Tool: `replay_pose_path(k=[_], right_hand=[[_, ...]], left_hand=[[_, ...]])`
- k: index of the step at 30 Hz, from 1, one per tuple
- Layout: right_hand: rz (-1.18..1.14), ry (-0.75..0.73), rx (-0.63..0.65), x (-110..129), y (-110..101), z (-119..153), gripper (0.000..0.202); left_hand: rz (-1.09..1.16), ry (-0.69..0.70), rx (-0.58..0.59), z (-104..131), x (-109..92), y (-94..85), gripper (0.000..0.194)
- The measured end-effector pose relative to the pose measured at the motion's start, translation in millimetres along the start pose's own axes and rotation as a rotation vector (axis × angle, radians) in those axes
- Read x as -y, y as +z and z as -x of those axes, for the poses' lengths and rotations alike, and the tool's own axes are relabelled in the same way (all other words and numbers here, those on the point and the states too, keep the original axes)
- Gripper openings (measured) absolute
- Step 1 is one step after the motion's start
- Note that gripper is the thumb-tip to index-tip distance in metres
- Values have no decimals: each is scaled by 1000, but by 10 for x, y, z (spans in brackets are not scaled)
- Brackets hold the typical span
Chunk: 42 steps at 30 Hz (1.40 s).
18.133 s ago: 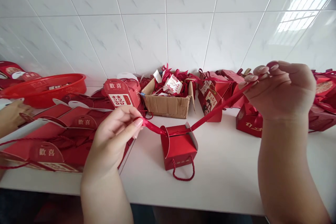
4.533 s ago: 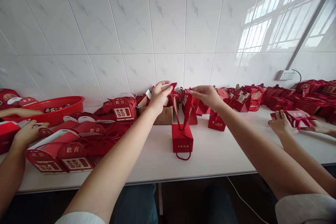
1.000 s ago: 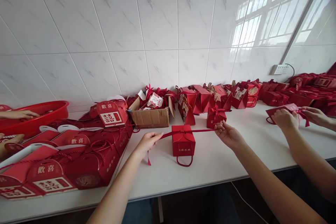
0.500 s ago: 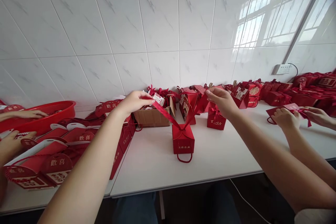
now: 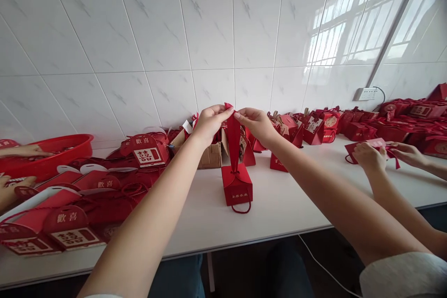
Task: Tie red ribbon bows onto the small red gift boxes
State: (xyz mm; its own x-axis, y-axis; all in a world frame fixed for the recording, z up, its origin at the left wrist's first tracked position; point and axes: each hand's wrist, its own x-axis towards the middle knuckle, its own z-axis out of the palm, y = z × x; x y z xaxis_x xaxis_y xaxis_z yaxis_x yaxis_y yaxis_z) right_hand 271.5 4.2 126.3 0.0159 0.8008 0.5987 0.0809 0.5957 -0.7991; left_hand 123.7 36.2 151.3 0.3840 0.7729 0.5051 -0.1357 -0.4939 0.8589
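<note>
A small red gift box (image 5: 237, 188) stands on the white table, its cord handle hanging at the front. From its top a red ribbon (image 5: 233, 142) rises straight up, both lengths drawn together. My left hand (image 5: 213, 123) pinches the ribbon near its upper end. Close beside it, my right hand (image 5: 254, 123) pinches the ribbon from the other side, fingertips almost touching those of the left. Behind my right forearm, another red box (image 5: 278, 163) is partly hidden.
Red boxes crowd the left side by a red basin (image 5: 75, 145). A cardboard carton (image 5: 210, 157) and more boxes line the wall. Another person's hands (image 5: 370, 156) hold a ribboned box at right; further hands reach in at far left.
My hands have come together above the box, and the ribbon's two spread ends are now gathered upright. The view has shifted slightly.
</note>
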Motion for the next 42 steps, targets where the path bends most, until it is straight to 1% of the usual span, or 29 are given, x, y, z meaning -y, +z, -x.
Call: replay_pose_path(k=[3,6,7,8,9,10,11,12,13,14,16,18,21,24,28,32,37,39,42], right_hand=[[-32,30,-36,-13,-37,76,35],[-143,116,-76,-49,-89,190,36],[-188,150,-83,-59,-106,230,37],[-232,179,-83,-65,-122,268,37],[-268,198,-77,-65,-137,305,37],[-288,208,-64,-60,-150,341,37],[-299,213,-49,-49,-161,378,36],[-305,218,-32,-34,-172,416,35],[-310,224,-22,-17,-183,459,34],[-315,231,-16,1,-196,506,34],[-321,249,-10,24,-230,620,33],[-309,276,-14,17,-281,756,33],[-260,331,-41,-63,-385,982,32],[-258,389,-98,-211,-507,1190,31],[-373,485,-210,-449,-674,1380,27],[-443,523,-289,-681,-804,1446,22],[-523,522,-389,-878,-865,1374,23],[-553,514,-413,-911,-868,1329,24],[-590,500,-434,-930,-866,1280,25]], left_hand=[[-154,37,-39,56,137,-64,28],[-328,62,-103,234,351,-137,29],[-401,96,-124,312,431,-146,31],[-584,186,-150,394,512,-143,38],[-748,263,-135,473,594,-129,46],[-854,302,-41,547,678,-106,51],[-897,295,113,613,762,-77,52],[-894,237,258,668,847,-46,47],[-870,141,380,714,931,-18,43],[-849,87,438,749,1010,6,43],[-807,33,484,796,1147,27,47],[-776,24,481,820,1240,19,49],[-759,15,460,836,1295,-12,49],[-760,11,448,845,1295,-24,50],[-755,5,439,852,1300,-19,49],[-725,0,428,850,1314,-21,48],[-636,-30,402,852,1327,-6,46],[-601,-61,330,865,1364,-22,50],[-547,-162,136,902,1466,-111,54]])
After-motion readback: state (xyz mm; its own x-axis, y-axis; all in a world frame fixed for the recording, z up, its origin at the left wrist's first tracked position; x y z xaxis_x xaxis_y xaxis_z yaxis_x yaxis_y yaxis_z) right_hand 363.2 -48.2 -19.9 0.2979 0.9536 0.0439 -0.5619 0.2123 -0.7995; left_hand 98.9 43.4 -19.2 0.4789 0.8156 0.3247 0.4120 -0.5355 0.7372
